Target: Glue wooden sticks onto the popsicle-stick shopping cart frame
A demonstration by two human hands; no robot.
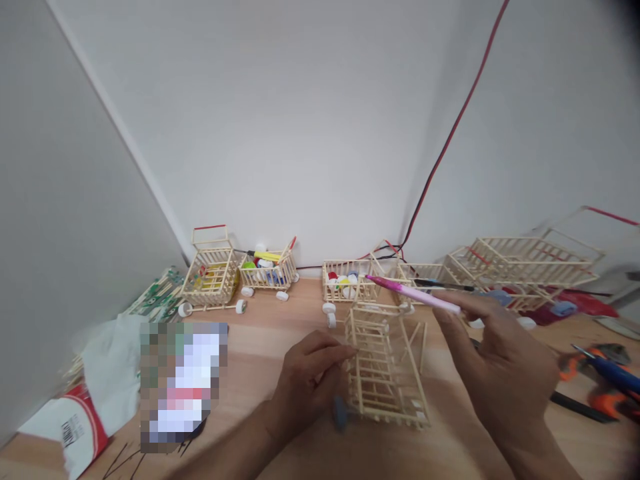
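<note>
**Left hand on a stick-built cart frame, pink pen up in the right!**

There's the bare wooden stick cart frame point(385, 373), tilted up on the table point(260, 373) between the two hands. It looks light and stiff but fragile, so the corner posts seem the safer place to take hold, not the thin slats. The left hand point(310, 380) has its grip curled against the frame's near edge, though how firmly it holds is hard to tell. The right hand point(500, 360) is closed around a pink pen point(413, 295), its tip aimed across the frame. Beyond them, a stick cart loaded with bottle caps point(347, 280) sits at the back of the table, and blue-handled pliers point(607, 377) lie off to the right.
</note>
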